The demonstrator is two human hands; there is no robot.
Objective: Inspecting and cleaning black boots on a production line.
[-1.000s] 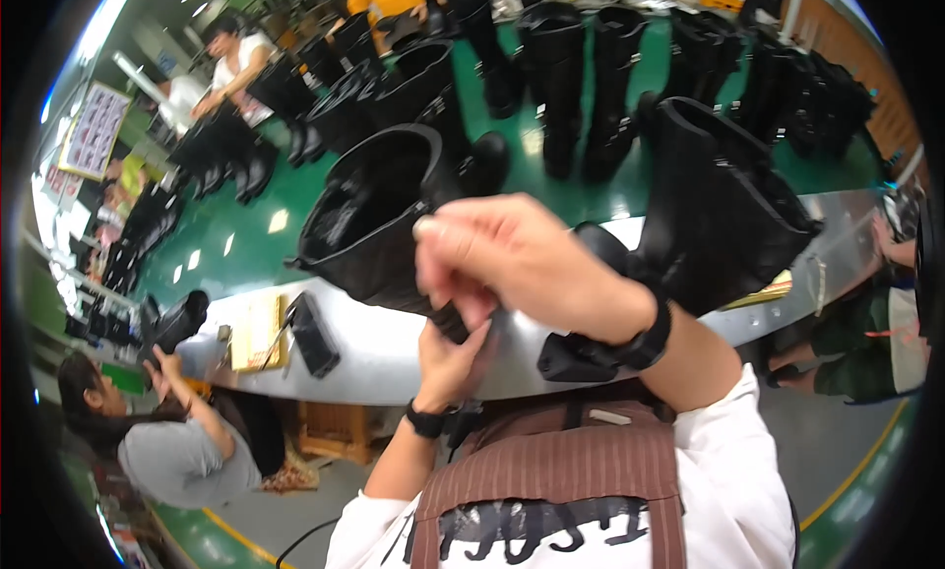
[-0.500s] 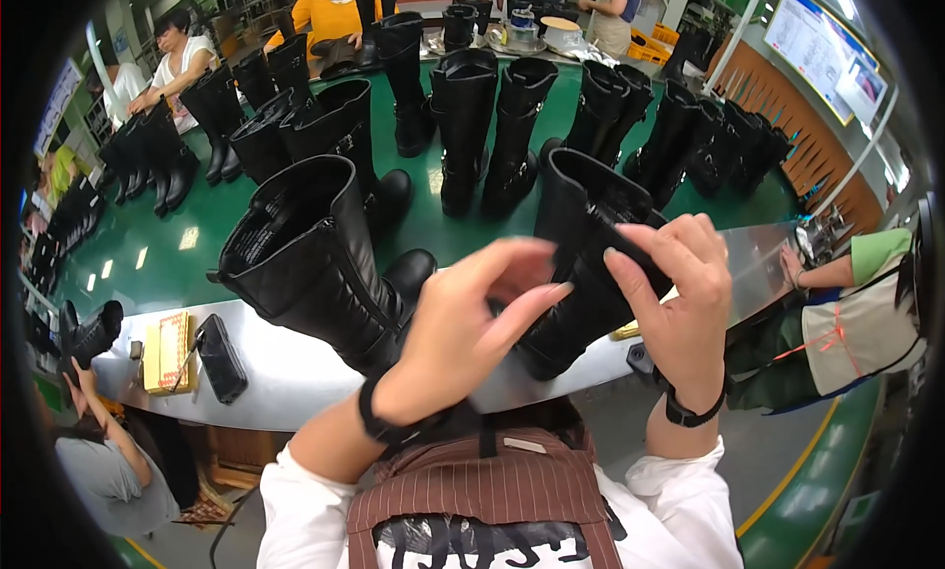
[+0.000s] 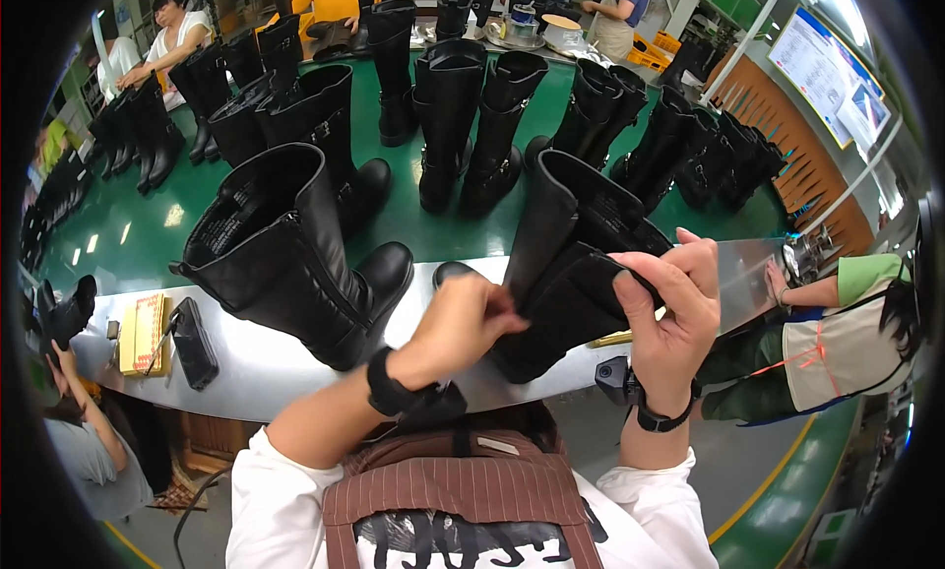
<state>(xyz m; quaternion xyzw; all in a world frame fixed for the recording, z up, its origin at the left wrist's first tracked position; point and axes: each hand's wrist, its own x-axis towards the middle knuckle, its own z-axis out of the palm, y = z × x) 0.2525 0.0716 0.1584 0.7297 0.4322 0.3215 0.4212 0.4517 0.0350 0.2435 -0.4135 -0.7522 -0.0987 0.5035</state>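
Note:
A tall black leather boot [image 3: 543, 215] stands in front of me on the metal table edge, its shaft opened along the side. My right hand [image 3: 677, 308] pinches the top corner of the opened shaft flap between thumb and fingers. Against the lower side of the same boot, my left hand [image 3: 461, 325] is closed with fingertips together; it is slightly blurred, and whatever they hold is hidden. To the left, a second tall black boot [image 3: 285, 264] stands upright, a zip running down its side, with neither hand touching it.
Several black boots [image 3: 453, 116] stand across the green tabletop [image 3: 118, 239]. At left lie a yellow box [image 3: 144, 335] and a black phone-like object [image 3: 194, 345]. A small dark device [image 3: 612, 377] sits by my right wrist. Co-workers are at the far side and both ends.
My left hand has gone from open, thumb and fingers apart, to closed, and moved lower along the boot. The boot's flap now folds outward in my right hand. The view has shifted slightly.

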